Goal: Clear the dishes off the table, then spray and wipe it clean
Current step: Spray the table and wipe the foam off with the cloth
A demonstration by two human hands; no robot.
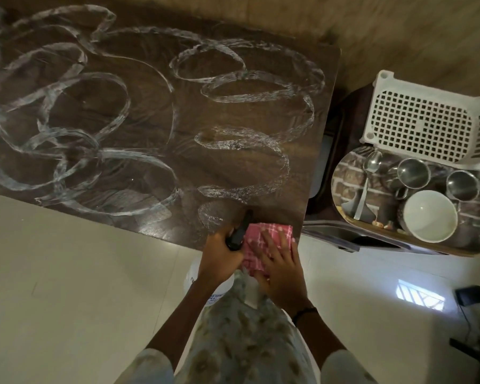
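The dark wooden table [155, 112] carries white soapy streaks in overlapping loops over most of its top. At its near right corner lies a pink checked cloth [263, 239], pressed flat under my right hand [280, 267], whose fingers are spread on it. Just left of the cloth, my left hand [219, 259] grips a spray bottle; the black nozzle [240, 231] points at the table and the white body [203, 284] hangs below the table edge, mostly hidden by my wrist.
To the right, a low stand holds a steel plate [347, 187] with a spoon [367, 176], two steel cups [413, 173], a white bowl [430, 216] and a white plastic basket [424, 120]. Pale tiled floor lies in front of the table.
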